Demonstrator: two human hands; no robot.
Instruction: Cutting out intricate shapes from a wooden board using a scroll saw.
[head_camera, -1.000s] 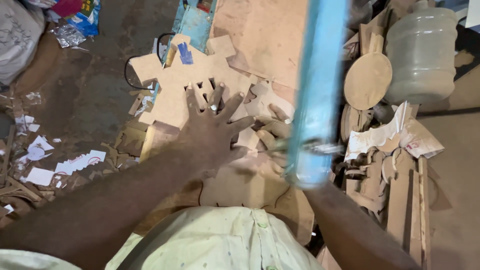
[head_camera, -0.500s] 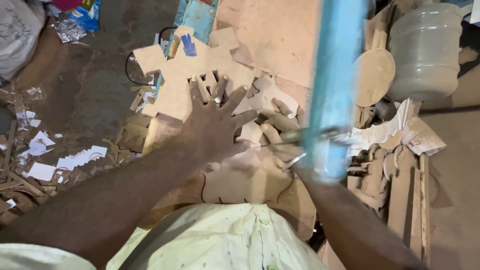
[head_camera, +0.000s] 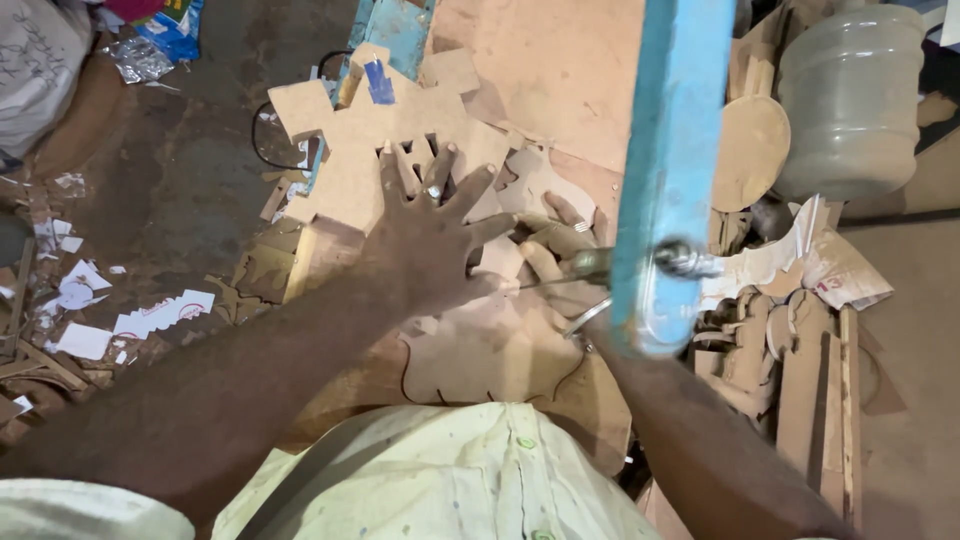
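Fingers (head_camera: 478, 182) of left hand (head_camera: 432, 240) splayed apart, flat on cut board piece (head_camera: 470, 340) lying before shirt. Right hand (head_camera: 560, 262) beside it on board, grip unclear behind blue saw arm (head_camera: 672, 150).

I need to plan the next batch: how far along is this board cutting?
Done: one notched cutout lies finished beyond the hands. In hand: the left hand presses a board flat, the right hand beside the blue saw arm. Left: the board's dark outline looks only partly cut.
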